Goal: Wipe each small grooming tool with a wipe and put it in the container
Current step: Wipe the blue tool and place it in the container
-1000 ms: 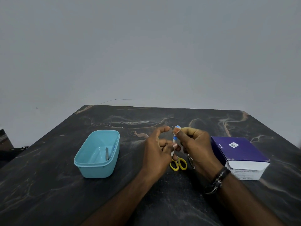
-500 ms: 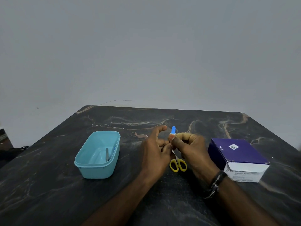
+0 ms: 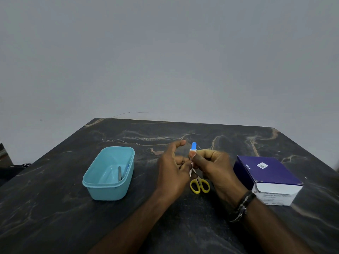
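Head view. Both hands meet above the middle of the dark marbled surface. The right hand pinches a small tool between thumb and curled fingers; the tool's blue tip stands upright above the thumb, with a bit of white just beneath it, whether wipe or part of the tool cannot be told. The left hand lies against the right, fingers curled in toward the lower part of the tool, index finger raised and free; its grip looks narrow, closed on the tool's lower end, though the contact is partly hidden. Small yellow-handled scissors lie on the surface just below and between the hands, blades pointing up under them. The teal container stands to the left, well apart from the hands, with a slim metal tool lying inside. A purple and white box sits to the right, near the right wrist, which wears a dark bracelet.
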A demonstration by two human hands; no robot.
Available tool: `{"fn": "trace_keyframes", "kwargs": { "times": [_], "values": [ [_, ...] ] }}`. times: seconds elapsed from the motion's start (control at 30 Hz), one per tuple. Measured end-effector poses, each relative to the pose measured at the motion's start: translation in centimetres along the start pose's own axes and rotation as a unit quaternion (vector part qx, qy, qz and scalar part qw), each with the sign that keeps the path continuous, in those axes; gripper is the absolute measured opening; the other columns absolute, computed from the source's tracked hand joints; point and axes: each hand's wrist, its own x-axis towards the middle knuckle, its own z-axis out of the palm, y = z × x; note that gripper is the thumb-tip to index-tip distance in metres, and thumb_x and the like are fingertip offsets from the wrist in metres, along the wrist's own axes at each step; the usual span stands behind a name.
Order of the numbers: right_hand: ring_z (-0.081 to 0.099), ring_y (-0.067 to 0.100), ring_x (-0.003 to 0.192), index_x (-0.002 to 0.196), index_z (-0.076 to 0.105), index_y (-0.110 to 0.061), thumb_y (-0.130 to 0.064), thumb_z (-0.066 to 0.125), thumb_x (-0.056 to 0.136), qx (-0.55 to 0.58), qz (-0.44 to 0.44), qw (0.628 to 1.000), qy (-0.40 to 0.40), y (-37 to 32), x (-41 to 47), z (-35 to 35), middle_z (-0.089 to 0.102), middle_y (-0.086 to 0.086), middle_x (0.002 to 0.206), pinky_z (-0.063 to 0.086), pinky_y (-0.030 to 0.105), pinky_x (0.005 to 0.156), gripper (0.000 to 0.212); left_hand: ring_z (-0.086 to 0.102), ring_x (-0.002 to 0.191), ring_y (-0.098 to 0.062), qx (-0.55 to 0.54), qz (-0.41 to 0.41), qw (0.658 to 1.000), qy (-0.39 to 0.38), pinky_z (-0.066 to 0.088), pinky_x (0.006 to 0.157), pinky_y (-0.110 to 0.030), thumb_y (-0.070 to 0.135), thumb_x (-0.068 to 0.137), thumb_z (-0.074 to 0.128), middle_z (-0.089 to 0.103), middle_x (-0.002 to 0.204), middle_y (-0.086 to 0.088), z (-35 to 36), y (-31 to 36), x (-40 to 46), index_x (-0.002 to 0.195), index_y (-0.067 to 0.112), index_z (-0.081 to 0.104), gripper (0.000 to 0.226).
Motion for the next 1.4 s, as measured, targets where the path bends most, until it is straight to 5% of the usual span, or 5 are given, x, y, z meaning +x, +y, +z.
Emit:
{"fn": "trace_keyframes", "kwargs": {
  "times": [0.1,0.2,0.57,0.87,1.4],
  "values": [
    [0.056,0.0,0.043,0.073,0.07,-0.002,-0.014,0.065,0.091,-0.036,-0.024,0.999,0.004,-0.1,-0.1,0.0,0.066,-0.003,0.054,0.043,0.01,0.047,0.022,0.07,0.059,-0.011,0.055,0.02,0.998,0.015,0.055,0.052,-0.022,0.0,0.087,0.065,0.074,0.07,-0.004,0.0,-0.3,-0.1,0.131,0.024,0.049,0.053],
    [0.071,0.016,0.065,0.076,0.074,-0.005,-0.017,0.066,0.091,-0.068,-0.048,0.996,0.011,0.0,-0.1,0.0,0.074,0.008,0.07,0.057,0.023,0.065,0.021,0.07,0.061,-0.017,0.129,0.058,0.99,0.011,0.06,0.064,-0.039,0.007,0.087,0.064,0.072,0.068,-0.005,0.1,-0.6,-0.2,0.127,0.039,0.044,0.055],
    [0.061,0.016,0.061,0.079,0.076,-0.01,-0.023,0.067,0.09,-0.063,-0.086,0.989,0.104,-0.4,0.1,0.1,0.071,0.019,0.073,0.054,0.034,0.06,0.02,0.053,0.052,-0.01,0.308,0.153,0.939,-0.019,0.046,0.051,-0.024,0.013,0.091,0.057,0.056,0.063,0.005,0.4,0.8,-1.3,0.139,0.033,0.036,0.057],
    [0.069,0.012,0.064,0.075,0.074,-0.004,-0.012,0.063,0.092,-0.061,-0.052,0.997,0.002,0.2,-0.6,1.1,0.074,0.007,0.07,0.054,0.02,0.061,0.022,0.059,0.062,-0.027,0.296,0.13,0.946,0.023,0.047,0.057,-0.039,0.012,0.085,0.058,0.059,0.064,-0.003,-0.4,0.2,-0.6,0.139,0.029,0.036,0.061],
    [0.047,0.001,0.039,0.086,0.071,0.004,-0.018,0.067,0.089,0.036,-0.027,0.996,0.079,-0.2,0.3,-0.6,0.055,-0.008,0.045,0.039,0.015,0.041,0.023,0.066,0.057,-0.011,0.011,0.02,0.999,-0.031,0.059,0.058,-0.033,-0.001,0.088,0.061,0.073,0.074,-0.003,0.5,-0.6,-0.4,0.128,0.025,0.046,0.05]
  ]
}}
